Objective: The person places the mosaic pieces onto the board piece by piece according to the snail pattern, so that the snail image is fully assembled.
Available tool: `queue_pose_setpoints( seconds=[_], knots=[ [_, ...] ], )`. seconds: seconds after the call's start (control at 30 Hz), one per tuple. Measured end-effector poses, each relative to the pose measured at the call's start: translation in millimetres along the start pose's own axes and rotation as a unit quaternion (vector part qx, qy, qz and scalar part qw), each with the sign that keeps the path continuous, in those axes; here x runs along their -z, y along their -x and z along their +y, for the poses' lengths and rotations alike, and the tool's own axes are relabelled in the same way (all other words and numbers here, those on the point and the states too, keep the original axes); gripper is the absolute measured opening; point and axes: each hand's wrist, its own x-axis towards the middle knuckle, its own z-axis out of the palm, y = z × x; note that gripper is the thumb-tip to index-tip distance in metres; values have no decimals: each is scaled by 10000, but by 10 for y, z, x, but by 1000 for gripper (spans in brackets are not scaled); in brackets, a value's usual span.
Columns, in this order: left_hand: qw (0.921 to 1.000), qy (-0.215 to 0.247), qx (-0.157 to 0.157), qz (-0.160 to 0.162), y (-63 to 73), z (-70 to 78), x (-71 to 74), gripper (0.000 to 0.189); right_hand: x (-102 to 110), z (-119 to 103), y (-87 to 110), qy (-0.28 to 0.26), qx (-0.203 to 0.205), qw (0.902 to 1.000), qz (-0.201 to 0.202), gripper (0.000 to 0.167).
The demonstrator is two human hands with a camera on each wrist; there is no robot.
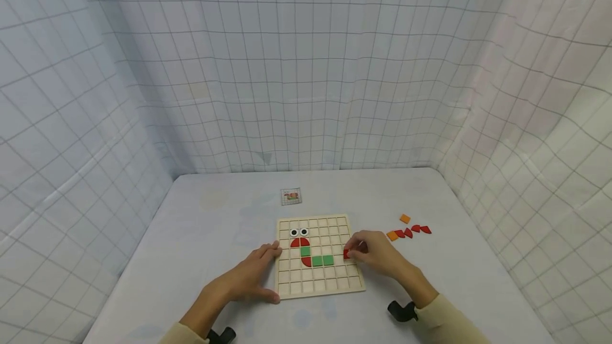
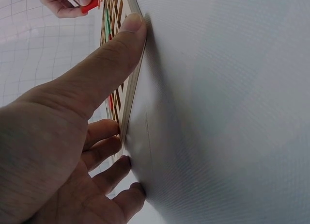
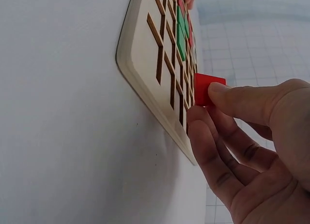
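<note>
White table (image 1: 215, 206), grid board (image 1: 322, 294), right grip (image 1: 377, 252) pinching upward-tilted red tile (image 3: 202, 90), left grip (image 1: 249, 276) spread

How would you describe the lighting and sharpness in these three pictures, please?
Head view: bright, fairly even light, though the card is too small for fine detail. Left wrist view: dimmer, with a soft dark shadow on the table beside the board. Right wrist view: also dim, a soft-edged shadow on the table and the red piece vivid.
</note>
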Motion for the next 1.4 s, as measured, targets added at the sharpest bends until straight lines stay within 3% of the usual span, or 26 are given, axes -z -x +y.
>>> queue_pose_setpoints(
  seconds=[0.53, 1.4],
  knots=[
    [9999, -42, -130, 29, -11, 5, 2, 116, -128, -81, -91, 71, 114, 9998, -147, 8],
    [9999, 74, 78, 41, 5, 3, -9, 116, -236, -120, -119, 266, -66, 9996, -73, 12]
  ],
)
